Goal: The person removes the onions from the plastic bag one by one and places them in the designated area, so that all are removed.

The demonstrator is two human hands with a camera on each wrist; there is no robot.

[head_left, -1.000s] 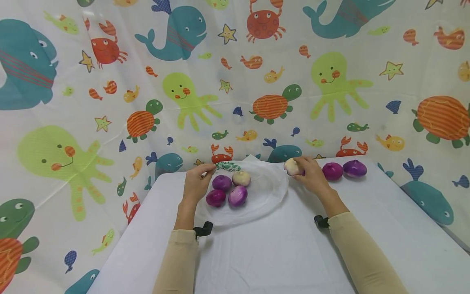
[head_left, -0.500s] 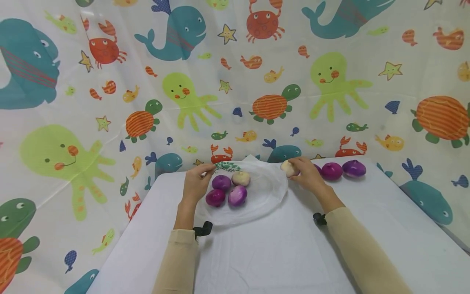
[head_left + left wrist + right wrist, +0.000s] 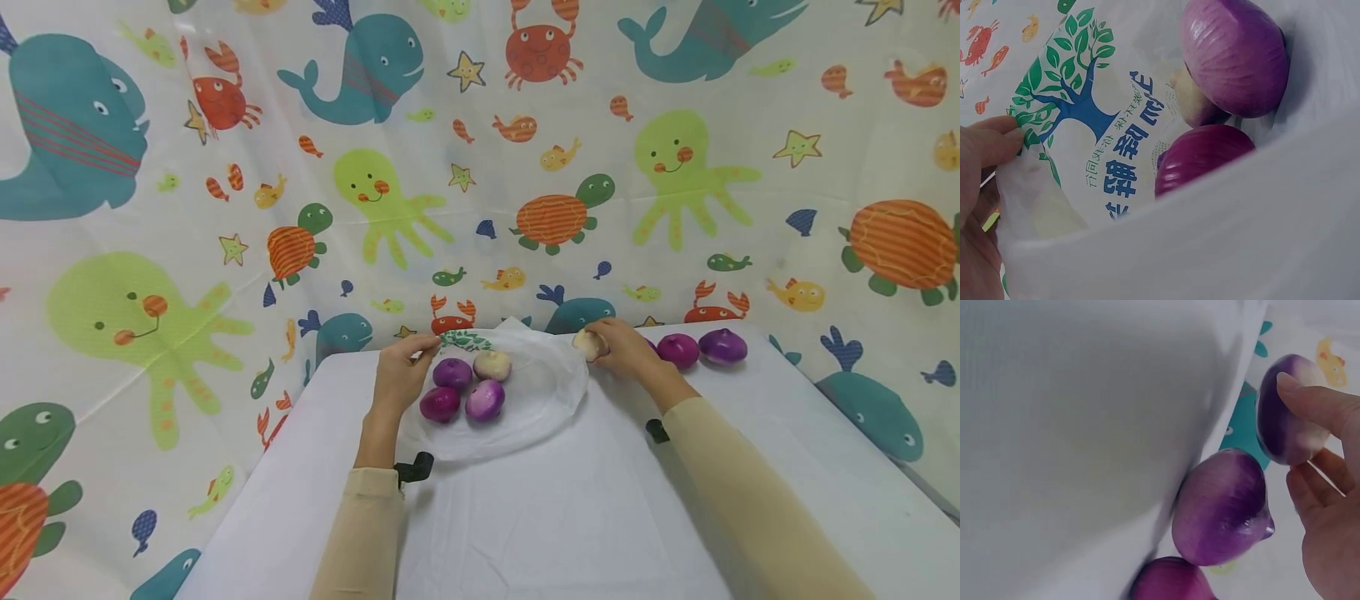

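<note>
My left hand [image 3: 405,367] pinches the edge of a white plastic bag [image 3: 543,392] with a green tree print, holding its mouth up. Several onions lie on the bag: a purple one [image 3: 452,372], a pale one [image 3: 492,366], a dark magenta one [image 3: 440,404] and a light purple one [image 3: 485,401]. In the left wrist view, the thumb and fingers [image 3: 991,150] grip the bag's rim. My right hand [image 3: 628,354] holds a pale-and-purple onion [image 3: 1291,412] between thumb and fingers, at the bag's right side.
To the right of the right hand, a magenta onion [image 3: 677,351] and a purple onion [image 3: 723,346] rest on the white-covered table [image 3: 570,517]. Another purple onion [image 3: 1222,506] is partly hidden behind that hand in the head view. A sea-animal curtain [image 3: 480,192] hangs behind.
My right hand has shifted slightly left with the onion, toward the bag, and its wrist has turned a little. The purple onion behind it has come partly into view. The left hand stays put.
</note>
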